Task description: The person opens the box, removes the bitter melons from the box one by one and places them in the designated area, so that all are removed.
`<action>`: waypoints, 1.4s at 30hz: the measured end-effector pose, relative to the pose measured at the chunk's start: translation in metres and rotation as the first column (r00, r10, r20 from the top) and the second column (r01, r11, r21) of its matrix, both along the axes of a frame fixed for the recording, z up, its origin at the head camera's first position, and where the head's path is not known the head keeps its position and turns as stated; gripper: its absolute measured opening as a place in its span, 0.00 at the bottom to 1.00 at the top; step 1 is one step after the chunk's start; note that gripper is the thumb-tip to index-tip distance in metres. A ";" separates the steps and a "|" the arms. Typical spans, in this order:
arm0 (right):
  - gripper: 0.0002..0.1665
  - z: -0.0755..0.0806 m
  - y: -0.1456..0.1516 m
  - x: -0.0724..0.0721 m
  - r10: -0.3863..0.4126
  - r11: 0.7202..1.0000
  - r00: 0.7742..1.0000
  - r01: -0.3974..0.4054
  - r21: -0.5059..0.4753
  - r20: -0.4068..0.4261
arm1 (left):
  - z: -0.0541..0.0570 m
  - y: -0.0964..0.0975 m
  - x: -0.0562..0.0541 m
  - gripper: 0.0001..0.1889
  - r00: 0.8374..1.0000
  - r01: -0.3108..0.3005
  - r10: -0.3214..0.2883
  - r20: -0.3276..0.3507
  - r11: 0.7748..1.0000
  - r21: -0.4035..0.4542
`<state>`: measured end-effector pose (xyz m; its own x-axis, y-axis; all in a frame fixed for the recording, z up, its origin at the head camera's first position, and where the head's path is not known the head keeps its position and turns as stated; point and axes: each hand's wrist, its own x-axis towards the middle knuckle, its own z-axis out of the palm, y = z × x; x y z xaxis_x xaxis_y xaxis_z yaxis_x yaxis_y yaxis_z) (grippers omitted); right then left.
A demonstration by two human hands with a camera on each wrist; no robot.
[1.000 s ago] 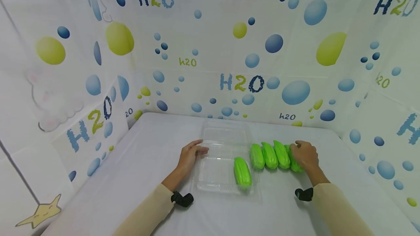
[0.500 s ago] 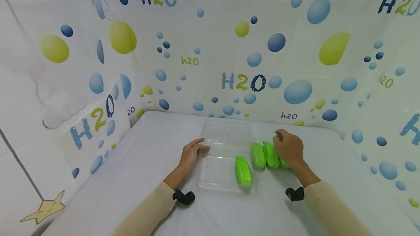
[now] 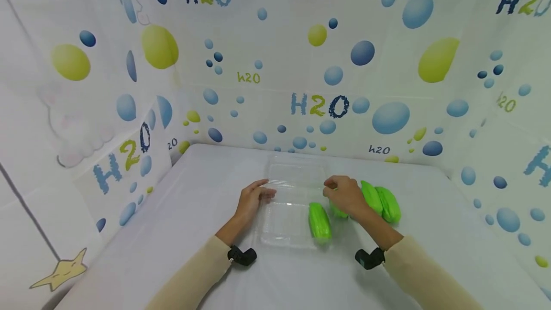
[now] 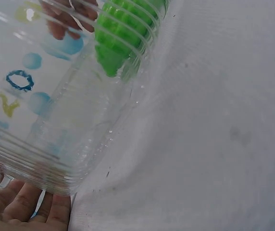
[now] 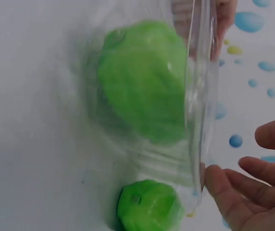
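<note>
A clear plastic clamshell box (image 3: 284,224) lies on the table with its lid (image 3: 294,173) laid back on the far side. Inside, along the right wall, rests a bright green ridged gourd (image 3: 319,221). My left hand (image 3: 251,202) grips the box's left edge, its fingers (image 4: 27,202) curled about the rim. At the right edge, my right hand (image 3: 346,195) has its fingertips (image 5: 215,177) right at the rim, thumb apart, with nothing held. Beneath that hand, another gourd (image 3: 338,210) is partly hidden. Two further gourds, one nearer (image 3: 371,198) and one outer (image 3: 389,204), lie right of it.
A white cloth covers the table (image 3: 206,181). Printed curtain walls (image 3: 267,109) with dots and lettering enclose it at the back and both sides. Each wrist carries a small black camera, one left (image 3: 242,256) and one right (image 3: 370,258).
My right hand has moved left from the outermost gourd, over the row, to the box's right edge, uncovering the outer gourds. My left hand stays on the box.
</note>
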<state>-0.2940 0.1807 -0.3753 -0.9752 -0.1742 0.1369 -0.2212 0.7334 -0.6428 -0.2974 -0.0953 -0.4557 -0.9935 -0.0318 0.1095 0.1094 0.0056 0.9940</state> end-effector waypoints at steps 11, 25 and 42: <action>0.25 -0.007 -0.025 0.018 0.058 0.954 0.998 -0.061 0.295 0.019 | 0.021 0.000 0.012 0.23 0.998 0.050 -0.051 0.030 0.998 0.047; 0.13 -0.015 -0.042 0.031 0.022 0.912 0.993 -0.068 0.404 0.117 | 0.030 0.001 0.019 0.23 0.997 0.070 -0.071 0.028 0.996 0.054; 0.14 -0.034 -0.047 0.029 0.083 0.902 0.992 -0.116 0.416 0.097 | 0.030 0.001 0.018 0.23 0.997 0.059 -0.062 0.042 0.997 0.055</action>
<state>-0.2654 0.1339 -0.4091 -0.9542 -0.2960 -0.0432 -0.2705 0.9157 -0.2972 -0.2795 -0.0947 -0.4261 -0.9975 0.0239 0.0658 0.0644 -0.0536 0.9965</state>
